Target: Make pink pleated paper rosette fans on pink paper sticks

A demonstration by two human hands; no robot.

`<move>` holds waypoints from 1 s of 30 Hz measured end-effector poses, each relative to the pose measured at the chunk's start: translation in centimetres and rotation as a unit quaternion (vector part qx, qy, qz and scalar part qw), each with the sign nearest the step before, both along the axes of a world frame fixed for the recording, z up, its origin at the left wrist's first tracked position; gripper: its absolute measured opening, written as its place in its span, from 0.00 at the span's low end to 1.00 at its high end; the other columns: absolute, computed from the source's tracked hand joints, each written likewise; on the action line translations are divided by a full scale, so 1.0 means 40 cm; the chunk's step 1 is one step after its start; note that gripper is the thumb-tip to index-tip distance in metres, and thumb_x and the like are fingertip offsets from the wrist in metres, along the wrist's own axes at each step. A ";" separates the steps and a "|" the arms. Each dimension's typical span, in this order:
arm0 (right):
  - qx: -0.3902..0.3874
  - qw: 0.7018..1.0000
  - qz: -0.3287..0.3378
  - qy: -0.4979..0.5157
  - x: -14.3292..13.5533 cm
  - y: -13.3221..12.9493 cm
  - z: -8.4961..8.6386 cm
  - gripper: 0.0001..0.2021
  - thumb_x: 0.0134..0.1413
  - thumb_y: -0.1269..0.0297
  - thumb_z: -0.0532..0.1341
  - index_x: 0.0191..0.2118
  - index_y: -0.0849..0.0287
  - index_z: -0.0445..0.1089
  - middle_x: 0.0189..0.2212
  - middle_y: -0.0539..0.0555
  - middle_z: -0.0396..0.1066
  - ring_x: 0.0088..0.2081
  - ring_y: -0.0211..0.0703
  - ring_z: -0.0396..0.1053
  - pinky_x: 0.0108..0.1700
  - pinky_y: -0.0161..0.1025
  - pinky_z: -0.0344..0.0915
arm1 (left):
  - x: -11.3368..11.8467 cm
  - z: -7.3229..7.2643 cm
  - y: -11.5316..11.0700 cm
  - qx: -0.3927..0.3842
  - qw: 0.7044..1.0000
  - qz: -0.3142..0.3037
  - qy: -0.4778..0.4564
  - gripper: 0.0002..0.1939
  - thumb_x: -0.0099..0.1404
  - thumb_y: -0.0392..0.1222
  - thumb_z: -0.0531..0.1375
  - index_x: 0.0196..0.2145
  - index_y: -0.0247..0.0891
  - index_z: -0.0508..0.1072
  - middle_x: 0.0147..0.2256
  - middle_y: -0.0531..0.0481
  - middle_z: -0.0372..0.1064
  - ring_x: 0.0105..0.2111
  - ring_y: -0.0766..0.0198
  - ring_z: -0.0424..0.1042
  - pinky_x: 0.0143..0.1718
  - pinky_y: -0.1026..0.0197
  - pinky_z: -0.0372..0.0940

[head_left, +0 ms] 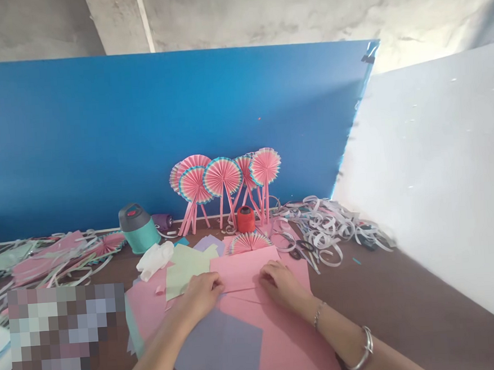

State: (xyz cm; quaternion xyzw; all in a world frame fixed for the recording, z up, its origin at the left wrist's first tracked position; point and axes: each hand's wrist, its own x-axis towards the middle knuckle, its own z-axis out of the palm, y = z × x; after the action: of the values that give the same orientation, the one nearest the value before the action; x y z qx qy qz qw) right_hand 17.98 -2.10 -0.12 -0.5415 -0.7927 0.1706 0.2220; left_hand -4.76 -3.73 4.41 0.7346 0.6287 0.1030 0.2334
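A folded-looking pink paper strip (240, 269) lies across a larger pink sheet in front of me. My left hand (206, 289) has its fingers curled closed on the strip's left end. At the other end my right hand (274, 281) is also closed, its fingertips pressed on the paper and partly hidden. A purple-grey sheet (224, 344) lies below, under my left forearm. Pale green paper (185, 265) sits just beyond my left hand. Behind the strip is a small pleated paper fan (250, 241), and to its right a pair of black-handled scissors (304, 246).
Several pink paper fans (223, 177) on sticks lean against the blue partition (224, 96). A red container (245, 219), a teal bottle (141, 234) and crumpled white plastic (154, 260) stand nearby. Curled paper strips (330, 224) pile up at right. A white panel (453, 176) bounds the right side.
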 end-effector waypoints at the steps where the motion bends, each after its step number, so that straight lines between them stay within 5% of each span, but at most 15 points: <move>1: 0.001 1.000 -0.002 -0.008 -0.001 -0.001 0.001 0.07 0.53 0.73 0.55 0.28 0.60 0.67 0.31 0.52 0.69 0.36 0.41 0.63 0.38 0.37 0.54 | 0.002 0.003 -0.002 -0.001 1.000 0.004 0.002 0.09 0.59 0.37 0.51 0.27 0.39 0.71 0.30 0.51 0.73 0.34 0.60 0.70 0.37 0.62 0.57; 12: 0.093 0.986 0.025 -0.136 0.005 -0.016 0.000 0.07 0.58 0.74 0.53 0.36 0.59 0.67 0.36 0.53 0.68 0.40 0.43 0.62 0.40 0.39 0.52 | 0.004 -0.005 -0.012 0.036 0.998 -0.002 0.053 0.08 0.60 0.32 0.50 0.34 0.41 0.67 0.33 0.53 0.71 0.38 0.62 0.69 0.41 0.61 0.56; 17: 0.193 0.947 0.117 -0.229 -0.006 -0.031 0.010 0.08 0.56 0.77 0.56 0.38 0.58 0.67 0.35 0.53 0.67 0.38 0.44 0.61 0.37 0.39 0.51 | 0.037 -0.025 -0.033 0.132 0.975 -0.056 0.168 0.15 0.61 0.27 0.46 0.36 0.39 0.69 0.40 0.47 0.67 0.41 0.57 0.65 0.41 0.56 0.57; 21: 0.223 0.920 0.183 -0.266 -0.014 -0.030 0.000 0.05 0.57 0.74 0.57 0.37 0.58 0.67 0.30 0.52 0.66 0.33 0.42 0.61 0.32 0.39 0.51 | 0.081 -0.035 -0.054 0.087 0.960 -0.120 0.238 0.16 0.59 0.25 0.49 0.39 0.37 0.70 0.41 0.44 0.68 0.42 0.55 0.66 0.40 0.55 0.61; 26: 0.212 0.928 0.148 -0.268 -0.029 -0.054 -0.014 0.05 0.56 0.75 0.58 0.37 0.60 0.67 0.32 0.53 0.67 0.33 0.42 0.62 0.30 0.39 0.52 | 0.112 -0.069 -0.095 0.093 0.950 -0.076 0.288 0.21 0.56 0.20 0.48 0.42 0.33 0.72 0.38 0.41 0.71 0.39 0.54 0.71 0.37 0.56 0.66; 30: 0.216 0.936 0.115 -0.253 -0.051 -0.083 -0.012 0.14 0.56 0.73 0.57 0.48 0.57 0.63 0.35 0.55 0.68 0.34 0.44 0.63 0.31 0.40 0.53 | 0.128 -0.112 -0.123 0.157 0.937 -0.054 0.307 0.24 0.58 0.23 0.50 0.52 0.31 0.68 0.39 0.38 0.71 0.36 0.54 0.72 0.37 0.55 0.68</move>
State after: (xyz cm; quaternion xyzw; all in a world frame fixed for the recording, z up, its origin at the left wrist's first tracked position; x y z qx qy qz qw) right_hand 15.94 -5.44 -0.59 -0.4104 -0.8975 -0.1230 0.1046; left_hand 0.34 -8.66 -0.07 0.7904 0.6053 -0.0426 -0.0837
